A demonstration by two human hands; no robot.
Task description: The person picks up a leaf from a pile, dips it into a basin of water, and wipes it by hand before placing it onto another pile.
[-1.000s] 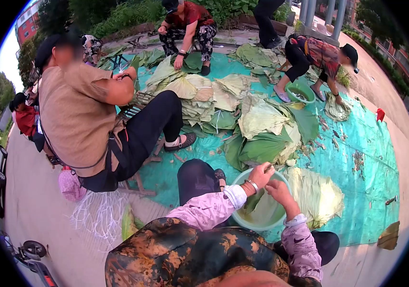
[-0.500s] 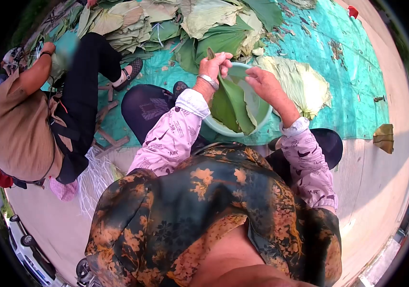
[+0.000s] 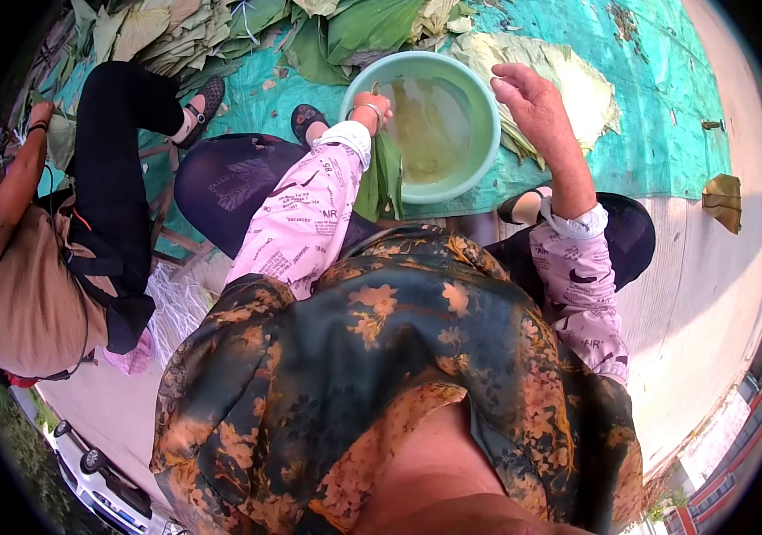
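Note:
My left hand [image 3: 372, 111] is closed round the top of a folded green leaf [image 3: 381, 181], which hangs down by the left rim of a pale green basin [image 3: 488, 134]. Shallow, yellowish water [image 3: 434, 147] lies in the basin. Over the basin's right side and a broad pale dried leaf [image 3: 568, 80], my right hand [image 3: 531, 102] is raised with nothing in it, its fingers stretched out and slightly bent.
Stacked dried and green leaves [image 3: 167, 36] lie along the back of a teal tarp [image 3: 666, 98]. At the left sits another person [image 3: 33, 285], beside white strips [image 3: 180, 312]. A folded brown piece [image 3: 721, 203] rests on the pavement at right.
My left hand has drawn the leaf left, from above the basin to its left rim. My right hand has moved away to the right. The view has shifted, showing more of the water.

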